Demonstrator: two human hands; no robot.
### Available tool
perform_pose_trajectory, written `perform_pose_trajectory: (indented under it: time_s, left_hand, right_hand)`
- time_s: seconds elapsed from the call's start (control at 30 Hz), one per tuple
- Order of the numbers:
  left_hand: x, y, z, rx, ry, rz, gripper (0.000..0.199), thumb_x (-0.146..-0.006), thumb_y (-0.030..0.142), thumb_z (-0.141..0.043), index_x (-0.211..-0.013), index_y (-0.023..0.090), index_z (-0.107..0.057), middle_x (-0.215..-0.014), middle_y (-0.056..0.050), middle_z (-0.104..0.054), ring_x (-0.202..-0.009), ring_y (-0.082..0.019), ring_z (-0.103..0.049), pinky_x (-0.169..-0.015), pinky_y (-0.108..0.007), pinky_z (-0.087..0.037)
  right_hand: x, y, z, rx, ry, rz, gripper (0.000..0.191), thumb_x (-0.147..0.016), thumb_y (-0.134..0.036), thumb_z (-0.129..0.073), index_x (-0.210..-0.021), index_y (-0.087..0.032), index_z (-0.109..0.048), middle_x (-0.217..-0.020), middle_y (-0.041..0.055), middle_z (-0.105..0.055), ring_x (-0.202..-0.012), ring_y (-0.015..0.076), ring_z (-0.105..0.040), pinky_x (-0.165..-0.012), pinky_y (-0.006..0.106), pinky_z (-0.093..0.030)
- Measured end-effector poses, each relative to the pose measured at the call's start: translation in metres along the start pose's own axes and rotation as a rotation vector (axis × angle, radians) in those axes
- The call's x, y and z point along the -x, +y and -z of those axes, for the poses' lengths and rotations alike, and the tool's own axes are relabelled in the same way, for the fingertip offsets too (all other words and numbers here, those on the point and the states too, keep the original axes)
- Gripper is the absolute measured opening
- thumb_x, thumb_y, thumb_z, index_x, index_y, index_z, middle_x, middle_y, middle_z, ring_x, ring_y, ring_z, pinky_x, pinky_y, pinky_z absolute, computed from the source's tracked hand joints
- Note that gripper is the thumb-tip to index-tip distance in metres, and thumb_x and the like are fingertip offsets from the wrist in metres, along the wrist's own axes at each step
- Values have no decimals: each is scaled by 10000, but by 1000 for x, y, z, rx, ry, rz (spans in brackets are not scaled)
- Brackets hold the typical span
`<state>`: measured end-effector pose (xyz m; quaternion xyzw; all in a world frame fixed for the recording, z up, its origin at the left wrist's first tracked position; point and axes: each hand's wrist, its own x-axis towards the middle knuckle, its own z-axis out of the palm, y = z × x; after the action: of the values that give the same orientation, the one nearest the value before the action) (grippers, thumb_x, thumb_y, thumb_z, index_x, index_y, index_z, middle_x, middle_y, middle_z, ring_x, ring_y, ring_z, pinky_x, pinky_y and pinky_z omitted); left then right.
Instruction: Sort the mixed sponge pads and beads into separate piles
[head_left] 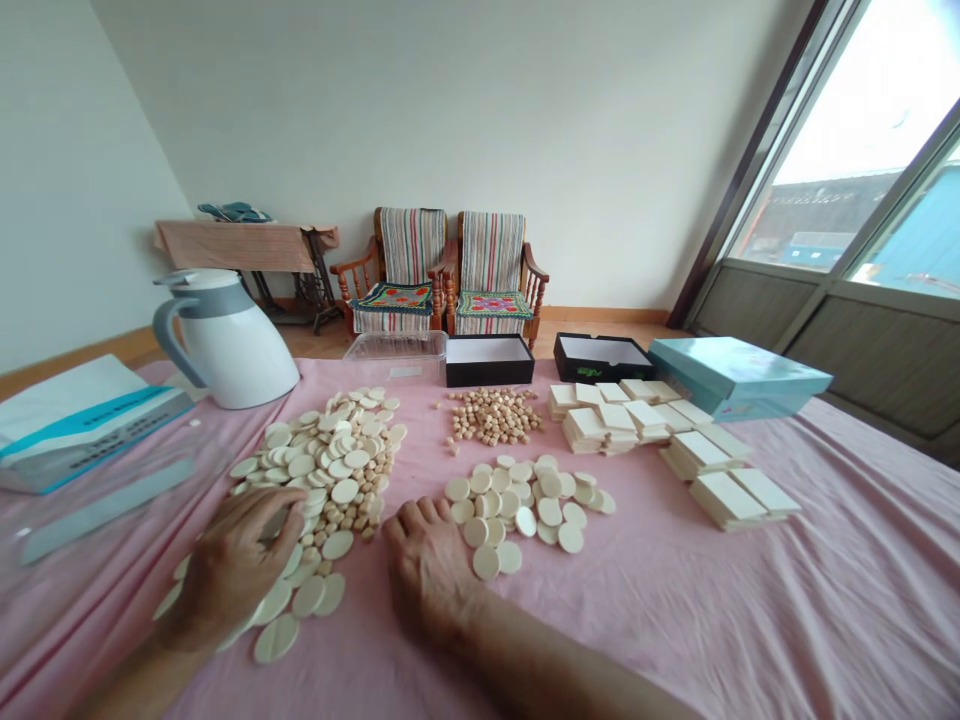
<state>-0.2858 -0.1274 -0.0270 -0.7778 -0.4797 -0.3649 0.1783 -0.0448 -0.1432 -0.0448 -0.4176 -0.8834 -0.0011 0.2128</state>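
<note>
My left hand (232,570) rests curved on the edge of a large heap of cream round discs (315,490), mixed with small cream beads. Its fingers touch the discs, and I cannot tell if it grips any. My right hand (427,565) lies palm down on the pink cloth (660,610), holding nothing. Its fingertips are close to a smaller group of flat discs (517,510). Beyond that group is a pile of small wooden-looking beads (493,416). Stacks of cream rectangular tiles (622,420) stand to the right.
A white and grey thermal jug (225,340) stands at the back left, beside a plastic bag (82,420) and a clear plastic tub (396,358). Black boxes (487,360) and a pale blue box (739,378) line the far side. Behind are wooden armchairs (442,272).
</note>
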Motion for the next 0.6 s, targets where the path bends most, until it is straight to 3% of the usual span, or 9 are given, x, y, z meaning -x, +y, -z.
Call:
perform_pose_trajectory:
  time_s: [0.6]
  left_hand:
    - [-1,-1,3,62,17,-42,109,-855,247,-529,-921,230,-615,-858,-46,-685,-833,-254,-654,-805,-409,-497]
  right_hand:
    - [1,-4,2,40,27,-35,173,-759,-199,-540,-928,-171,-564,-910,69,-571,-833,223,-465,-766,359,-341]
